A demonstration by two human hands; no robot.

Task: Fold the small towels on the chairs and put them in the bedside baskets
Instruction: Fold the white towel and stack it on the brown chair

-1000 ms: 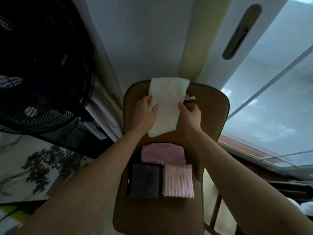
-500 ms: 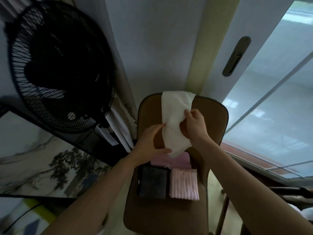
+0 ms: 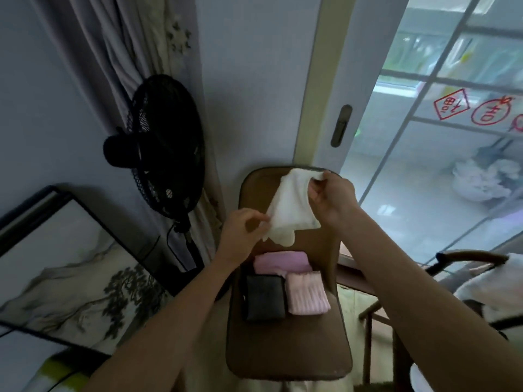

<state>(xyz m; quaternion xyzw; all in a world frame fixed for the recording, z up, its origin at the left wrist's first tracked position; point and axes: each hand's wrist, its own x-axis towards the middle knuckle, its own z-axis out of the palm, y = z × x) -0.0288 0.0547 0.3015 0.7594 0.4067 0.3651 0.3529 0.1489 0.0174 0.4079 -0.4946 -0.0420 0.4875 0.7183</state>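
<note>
Stretching between both hands, a small white cloth towel (image 3: 291, 210) hangs in the air above the seat of a brown padded chair (image 3: 285, 349). Its long axis runs on a slant, from the lower corner pinched by the left hand (image 3: 243, 233) up to the top corner pinched by the right hand (image 3: 334, 199), so it points up and to the right. A loose corner droops below the left hand's fingertips.

Below and nearer than the hands, three folded towels lie on the seat: a dark grey folded towel (image 3: 264, 298) under the left hand, a pale pink ribbed folded towel (image 3: 307, 294) touching its right edge, and a mauve pink folded towel (image 3: 283, 261) just behind both.

Left of the left hand stands a black mesh-guarded electric fan (image 3: 167, 145), with a framed ink-style tree picture (image 3: 70, 278) leaning low against the wall and a grey curtain (image 3: 113, 52) above. Beyond the right hand is a glass sliding door (image 3: 424, 137) with red cut-out stickers (image 3: 452, 104).

Part of a second chair with a dark curved wooden frame (image 3: 467, 256) is cut off at the right edge, and the pale fabric draped on it is too blurred to identify.
</note>
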